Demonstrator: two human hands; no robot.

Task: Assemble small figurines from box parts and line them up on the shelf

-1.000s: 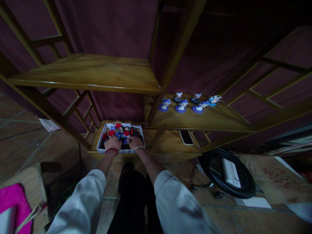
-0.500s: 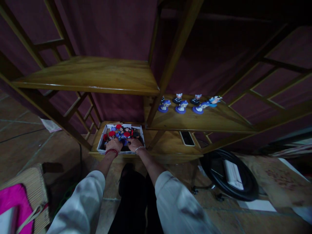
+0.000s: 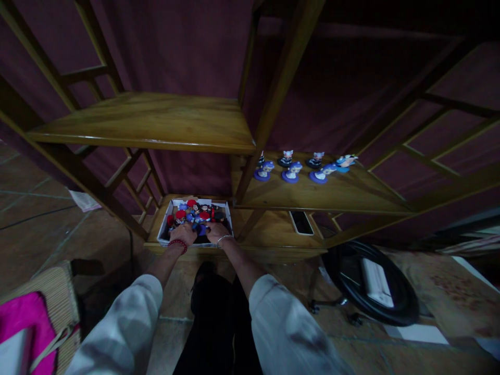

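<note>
Small red-topped and blue, plastic-looking figurines (image 3: pixel 204 215) lie between and just beyond the left hand (image 3: pixel 183 234) and right hand (image 3: pixel 217 232), set apart, neither clearly nearer; finger closure cannot be told. White-walled rectangular cardboard box (image 3: pixel 165 219) surrounds them, long axis left-right, on glossy brown wooden shelf (image 3: pixel 273 232).

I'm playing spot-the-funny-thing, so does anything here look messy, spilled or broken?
The boxed figurines look messy: they're jumbled at different angles in the white box, while the shelf figurines stand in rows on the wooden shelf. I see no spill; small cracks would be too hard to see.
</note>
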